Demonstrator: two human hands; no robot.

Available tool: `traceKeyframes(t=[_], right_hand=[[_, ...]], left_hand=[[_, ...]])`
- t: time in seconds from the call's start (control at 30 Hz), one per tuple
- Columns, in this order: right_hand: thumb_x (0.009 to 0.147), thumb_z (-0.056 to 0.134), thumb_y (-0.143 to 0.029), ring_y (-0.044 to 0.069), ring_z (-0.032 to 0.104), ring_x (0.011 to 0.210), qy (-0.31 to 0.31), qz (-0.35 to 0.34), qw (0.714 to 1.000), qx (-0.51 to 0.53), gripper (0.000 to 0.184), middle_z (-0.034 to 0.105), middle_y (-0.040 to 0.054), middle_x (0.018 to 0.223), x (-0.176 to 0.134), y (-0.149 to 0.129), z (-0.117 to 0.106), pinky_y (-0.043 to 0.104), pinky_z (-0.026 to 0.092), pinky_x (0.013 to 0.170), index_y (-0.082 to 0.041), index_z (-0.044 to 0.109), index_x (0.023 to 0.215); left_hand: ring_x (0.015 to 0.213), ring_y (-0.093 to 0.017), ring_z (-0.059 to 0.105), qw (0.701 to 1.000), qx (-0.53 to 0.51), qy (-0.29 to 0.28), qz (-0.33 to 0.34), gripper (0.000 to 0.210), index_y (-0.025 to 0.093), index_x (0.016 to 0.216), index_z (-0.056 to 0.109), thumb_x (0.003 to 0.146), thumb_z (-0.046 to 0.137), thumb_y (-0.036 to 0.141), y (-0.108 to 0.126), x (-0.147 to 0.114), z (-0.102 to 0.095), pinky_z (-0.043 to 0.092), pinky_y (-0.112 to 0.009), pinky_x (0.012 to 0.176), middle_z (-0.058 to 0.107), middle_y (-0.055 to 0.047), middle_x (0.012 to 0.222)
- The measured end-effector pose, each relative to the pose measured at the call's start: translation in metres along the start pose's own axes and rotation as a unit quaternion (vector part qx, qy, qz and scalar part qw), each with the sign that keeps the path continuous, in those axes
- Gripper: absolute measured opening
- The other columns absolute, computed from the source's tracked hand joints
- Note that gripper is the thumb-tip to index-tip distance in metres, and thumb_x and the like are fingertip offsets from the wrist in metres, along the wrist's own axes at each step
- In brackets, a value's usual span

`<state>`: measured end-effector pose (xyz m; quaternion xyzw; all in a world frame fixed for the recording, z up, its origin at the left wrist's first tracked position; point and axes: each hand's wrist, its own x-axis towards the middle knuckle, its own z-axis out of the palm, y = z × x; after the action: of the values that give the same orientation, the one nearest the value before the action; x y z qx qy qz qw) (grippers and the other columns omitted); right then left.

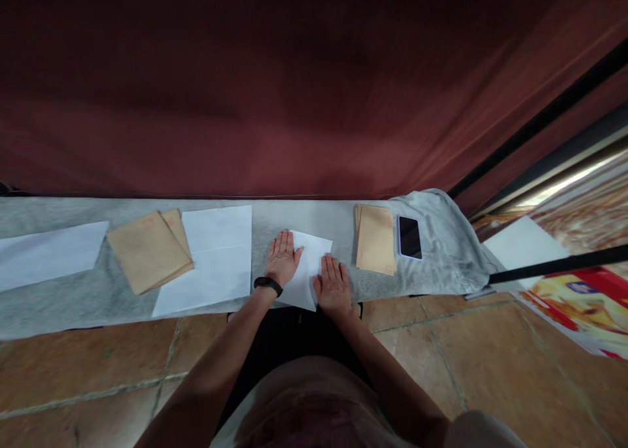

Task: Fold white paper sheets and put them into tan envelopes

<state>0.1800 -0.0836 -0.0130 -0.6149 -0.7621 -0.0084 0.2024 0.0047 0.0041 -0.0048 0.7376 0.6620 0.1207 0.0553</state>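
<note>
Across the grey-covered desk, two forearms reach in over the near edge, converging toward a white sheet whose lower end meets that edge. The left hand lies wide and flat, palm down, on the sheet's left side, fingers toward the desk's far edge; the right hand, likewise flattened with thumb out, rests on its right side, nearer the near edge.

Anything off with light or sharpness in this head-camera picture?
Head view: red fabric darkens toward the top; a pale streak glows at right; printed packaging below looks stretched and soft; left hand and right hand have clear outlines.
</note>
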Motion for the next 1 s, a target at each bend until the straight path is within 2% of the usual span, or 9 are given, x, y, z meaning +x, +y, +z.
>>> traceKeyframes(t=[0.1, 0.2, 0.37, 0.5, 0.6, 0.73, 0.9, 1.0], right_hand=[[0.104, 0.041, -0.036, 0.031, 0.041, 0.146, -0.008, 0.005, 1.0, -0.001, 0.059, 0.043, 0.0178, 0.157, -0.001, 0.0, 0.001, 0.05, 0.028, 0.121, -0.005, 0.039, 0.154], [0.105, 0.041, -0.037, 0.03, 0.039, 0.147, -0.019, 0.011, 1.0, 0.006, 0.058, 0.041, 0.0166, 0.159, -0.002, 0.0, 0.0, 0.049, 0.026, 0.123, -0.007, 0.039, 0.155], [0.107, 0.034, -0.034, 0.026, 0.038, 0.148, -0.054, -0.002, 0.998, 0.032, 0.053, 0.04, 0.0118, 0.161, 0.015, 0.001, -0.001, 0.048, 0.023, 0.124, -0.012, 0.04, 0.155], [0.107, 0.037, -0.032, 0.026, 0.038, 0.148, -0.079, -0.024, 0.996, 0.032, 0.05, 0.04, 0.0134, 0.16, 0.039, 0.002, 0.002, 0.049, 0.025, 0.123, -0.013, 0.044, 0.152], [0.105, 0.043, -0.031, 0.028, 0.038, 0.148, -0.059, 0.001, 0.998, 0.019, 0.052, 0.04, 0.0178, 0.159, 0.05, 0.006, 0.007, 0.051, 0.027, 0.121, -0.01, 0.042, 0.153], [0.105, 0.043, -0.029, 0.029, 0.039, 0.147, -0.034, 0.016, 0.999, 0.015, 0.053, 0.042, 0.018, 0.158, 0.05, 0.015, 0.011, 0.052, 0.028, 0.12, -0.009, 0.04, 0.154], [0.105, 0.04, -0.028, 0.029, 0.04, 0.146, -0.01, 0.032, 0.999, 0.011, 0.052, 0.043, 0.0175, 0.158, 0.035, 0.022, 0.005, 0.053, 0.03, 0.12, -0.009, 0.04, 0.154], [0.104, 0.04, -0.024, 0.029, 0.041, 0.146, -0.016, 0.022, 0.999, 0.023, 0.051, 0.044, 0.0173, 0.157, 0.018, 0.023, -0.003, 0.052, 0.032, 0.12, -0.008, 0.044, 0.152]], left_hand=[[0.154, -0.032, 0.026, 1.0, -0.008, 0.011, 0.004, 0.066, 0.003, 0.155, 0.035, 0.103, 0.028, 0.044, 0.003, -0.022, -0.002, 0.026, -0.052, 0.124, 0.034, -0.021, 0.162], [0.153, -0.028, 0.028, 0.998, -0.025, 0.025, 0.06, 0.062, 0.011, 0.158, 0.032, 0.103, 0.03, 0.041, 0.009, -0.053, -0.004, 0.027, -0.051, 0.124, 0.036, -0.016, 0.162], [0.153, -0.027, 0.029, 0.992, -0.027, 0.018, 0.12, 0.06, 0.012, 0.158, 0.032, 0.103, 0.033, 0.038, 0.017, -0.092, -0.008, 0.027, -0.051, 0.124, 0.038, -0.015, 0.161], [0.152, -0.024, 0.031, 0.982, -0.029, -0.006, 0.189, 0.062, 0.013, 0.158, 0.031, 0.102, 0.038, 0.041, 0.019, -0.103, -0.014, 0.026, -0.048, 0.126, 0.04, -0.014, 0.161], [0.152, -0.025, 0.032, 0.977, -0.014, -0.029, 0.212, 0.066, 0.016, 0.157, 0.034, 0.099, 0.046, 0.046, 0.016, -0.108, -0.019, 0.023, -0.049, 0.126, 0.04, -0.014, 0.161], [0.153, -0.027, 0.03, 0.971, -0.005, -0.041, 0.234, 0.077, 0.017, 0.156, 0.035, 0.092, 0.057, 0.053, 0.008, -0.113, -0.025, 0.022, -0.05, 0.127, 0.035, -0.014, 0.163], [0.153, -0.023, 0.03, 0.972, 0.006, -0.043, 0.232, 0.06, 0.024, 0.154, 0.041, 0.095, 0.051, 0.024, -0.002, -0.115, -0.027, 0.023, -0.046, 0.127, 0.037, -0.006, 0.163], [0.151, -0.023, 0.034, 0.973, 0.007, -0.043, 0.228, 0.056, 0.024, 0.152, 0.045, 0.096, 0.044, 0.017, -0.001, -0.115, -0.028, 0.025, -0.048, 0.126, 0.039, -0.006, 0.162]])
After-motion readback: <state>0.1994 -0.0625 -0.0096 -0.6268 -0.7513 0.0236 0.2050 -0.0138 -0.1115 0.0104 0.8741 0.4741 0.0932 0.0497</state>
